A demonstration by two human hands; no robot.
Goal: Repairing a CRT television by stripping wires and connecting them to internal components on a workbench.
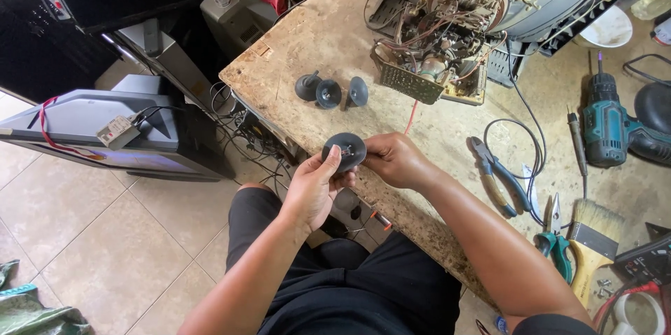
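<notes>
Fingers of the left hand [312,185] and the right hand [393,159] close around a dark round cap [344,150], holding it just over the near edge of the bench [314,41]. Beyond the cap, three similar cups [328,91] lie on the bench. Further right of the cap lie pliers [498,176], a brush [593,237] and a drill [607,125].

— What's carrying all this?
— A worn chipboard workbench [314,34], scuffed and stained, over a tiled floor [105,237].
— And lying on it?
— Three small dark speaker cones [330,90] close together near the left edge, an opened chassis with circuit boards [437,48] behind them. On the right: blue-handled pliers [498,176], a teal cordless drill [611,125], a screwdriver [577,143], green-handled cutters [556,234] and a paintbrush [593,241].
</notes>
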